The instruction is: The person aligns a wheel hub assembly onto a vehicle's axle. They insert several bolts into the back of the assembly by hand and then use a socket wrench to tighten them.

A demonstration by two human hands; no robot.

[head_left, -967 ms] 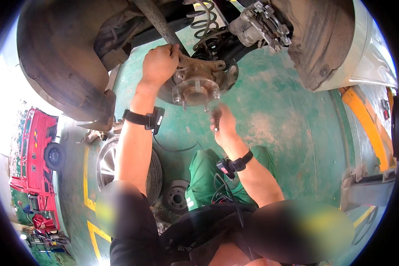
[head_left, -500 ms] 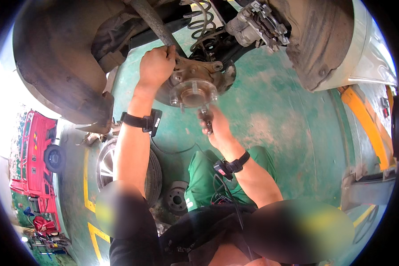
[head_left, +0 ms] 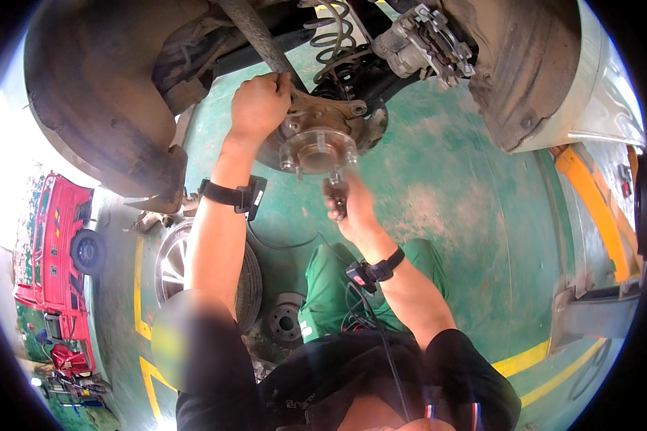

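Note:
My left hand (head_left: 260,108) is closed in a fist against the upper left of the rusty hub carrier (head_left: 305,108). Its fingertips are turned away, so what they grip is hidden. Below, the wheel hub (head_left: 316,152) faces me with its bare studs sticking out. My right hand (head_left: 354,207), partly smeared, is closed around a small dark metal piece (head_left: 336,200) just under the hub's lower studs. The kind of piece is not clear. A brake caliper (head_left: 428,47) hangs apart from the hub at the upper right, near a coil spring (head_left: 331,32).
Wheel-arch liners (head_left: 97,108) curve down on both sides. A tyred wheel (head_left: 248,287) and a brake disc (head_left: 286,320) lie on the green floor by my left arm and legs. An orange lift arm (head_left: 593,208) stands at right; a red vehicle (head_left: 54,248) is far left.
The whole view has shifted slightly. Both hands keep nearly the same places at the hub; the right hand's fingers are blurred in both frames.

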